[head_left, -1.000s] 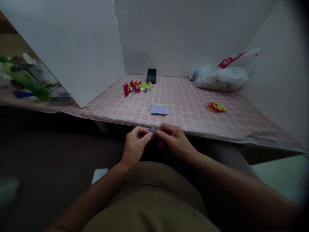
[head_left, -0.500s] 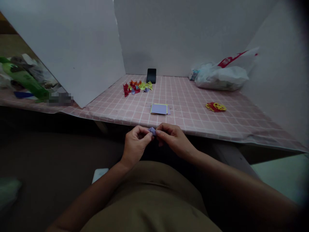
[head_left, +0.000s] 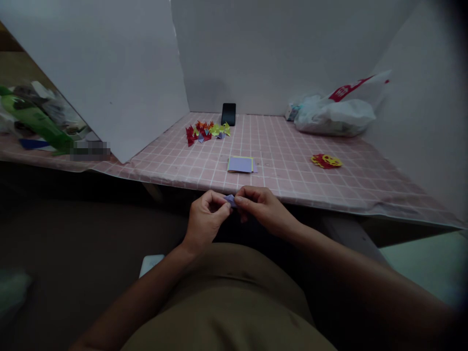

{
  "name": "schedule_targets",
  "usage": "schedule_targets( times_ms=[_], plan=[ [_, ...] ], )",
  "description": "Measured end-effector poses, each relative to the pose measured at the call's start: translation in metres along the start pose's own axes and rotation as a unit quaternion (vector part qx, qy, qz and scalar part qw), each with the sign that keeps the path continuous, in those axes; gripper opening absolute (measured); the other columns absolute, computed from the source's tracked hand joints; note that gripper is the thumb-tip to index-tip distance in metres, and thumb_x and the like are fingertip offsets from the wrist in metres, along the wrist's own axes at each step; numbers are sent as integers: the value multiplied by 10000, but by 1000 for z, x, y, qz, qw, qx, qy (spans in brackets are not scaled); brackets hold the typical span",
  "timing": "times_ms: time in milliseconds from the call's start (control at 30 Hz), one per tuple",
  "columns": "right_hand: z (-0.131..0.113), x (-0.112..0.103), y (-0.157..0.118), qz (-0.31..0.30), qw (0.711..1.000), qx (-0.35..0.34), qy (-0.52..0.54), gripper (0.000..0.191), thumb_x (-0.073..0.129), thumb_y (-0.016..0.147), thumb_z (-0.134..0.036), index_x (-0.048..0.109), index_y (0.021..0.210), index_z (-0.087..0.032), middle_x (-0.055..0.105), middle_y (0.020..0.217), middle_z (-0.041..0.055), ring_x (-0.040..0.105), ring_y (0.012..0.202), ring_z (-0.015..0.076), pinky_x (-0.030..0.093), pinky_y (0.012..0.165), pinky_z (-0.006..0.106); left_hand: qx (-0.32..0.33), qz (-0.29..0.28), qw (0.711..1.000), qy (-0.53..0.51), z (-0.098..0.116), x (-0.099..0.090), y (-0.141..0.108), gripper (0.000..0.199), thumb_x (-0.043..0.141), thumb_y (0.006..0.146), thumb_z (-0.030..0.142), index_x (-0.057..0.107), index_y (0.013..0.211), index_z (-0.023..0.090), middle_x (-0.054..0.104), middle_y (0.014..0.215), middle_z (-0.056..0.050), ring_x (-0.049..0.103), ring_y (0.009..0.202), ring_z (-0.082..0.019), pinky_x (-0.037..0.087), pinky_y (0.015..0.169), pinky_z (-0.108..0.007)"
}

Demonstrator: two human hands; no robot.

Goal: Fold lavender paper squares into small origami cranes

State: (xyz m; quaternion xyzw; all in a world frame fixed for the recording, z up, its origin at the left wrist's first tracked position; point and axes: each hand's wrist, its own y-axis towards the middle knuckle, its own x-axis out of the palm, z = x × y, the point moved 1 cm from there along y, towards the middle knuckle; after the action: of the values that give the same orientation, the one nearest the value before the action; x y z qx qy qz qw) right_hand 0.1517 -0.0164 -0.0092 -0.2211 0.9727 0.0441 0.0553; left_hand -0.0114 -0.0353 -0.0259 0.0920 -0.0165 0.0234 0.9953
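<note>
A small folded piece of purple origami paper (head_left: 230, 200) is pinched between my two hands, just in front of the table's near edge. My left hand (head_left: 207, 214) grips its left side with thumb and forefinger. On the opposite side, the thumb and forefinger of my right hand (head_left: 263, 209) close on it. Fingertips cover part of the paper, so its full shape is hidden. Just beyond my hands lies a stack of square paper sheets (head_left: 240, 165), purple on top with yellow edges showing. Farther back sits a cluster of folded paper cranes (head_left: 204, 131) in red, orange, yellow and purple.
A dark phone (head_left: 228, 114) leans against the back panel. On the right are a white plastic bag (head_left: 336, 117) and a red and yellow bundle (head_left: 326, 161). A green bottle (head_left: 36, 119) lies left of the white partition (head_left: 109, 73). Checked cloth covers the table (head_left: 285, 170).
The purple paper has tilted slightly between my fingers and less of its face shows. My right fingertips have shifted a little left over it. Everything on the table stays put.
</note>
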Motion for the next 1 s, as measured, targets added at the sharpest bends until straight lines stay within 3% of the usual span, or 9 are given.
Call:
schedule_targets(
  times_ms=[200, 467, 733, 1000],
  plan=[
    [-1, 0, 1, 2, 998, -1, -59, 261, 601, 880, -390, 585, 736, -174, 544, 611, -27, 505, 544, 106, 381, 530, 247, 6, 24, 1000, 7, -2, -1, 1, 101, 724, 725, 206, 639, 689, 166, 682, 749, -13, 627, 696, -142, 486, 683, -272],
    [2, 0, 3, -9, 1000, -8, -20, 161, 619, 831, -313, 579, 759, -176, 557, 667, -31, 537, 557, 96, 416, 549, 244, 15, 31, 999, -13, -7, -1, 1, 95, 706, 745, 191, 639, 684, 164, 679, 732, -2, 629, 679, -128, 487, 687, -262],
    [5, -2, 2, 18, 999, 19, 27, 199, 636, 845, -349, 577, 760, -179, 568, 673, -31, 540, 543, 93, 428, 557, 250, 30, 65, 997, 0, -7, -4, 2, 80, 705, 743, 180, 640, 697, 167, 683, 704, 2, 643, 654, -135, 507, 669, -272],
    [6, 3, 2, 21, 1000, 14, 10, 220, 644, 839, -376, 594, 768, -174, 556, 658, -34, 529, 531, 90, 426, 526, 242, 31, 62, 998, -6, -9, -2, 1, 98, 713, 750, 179, 632, 697, 167, 679, 716, 1, 642, 669, -127, 514, 679, -263]
  ],
)
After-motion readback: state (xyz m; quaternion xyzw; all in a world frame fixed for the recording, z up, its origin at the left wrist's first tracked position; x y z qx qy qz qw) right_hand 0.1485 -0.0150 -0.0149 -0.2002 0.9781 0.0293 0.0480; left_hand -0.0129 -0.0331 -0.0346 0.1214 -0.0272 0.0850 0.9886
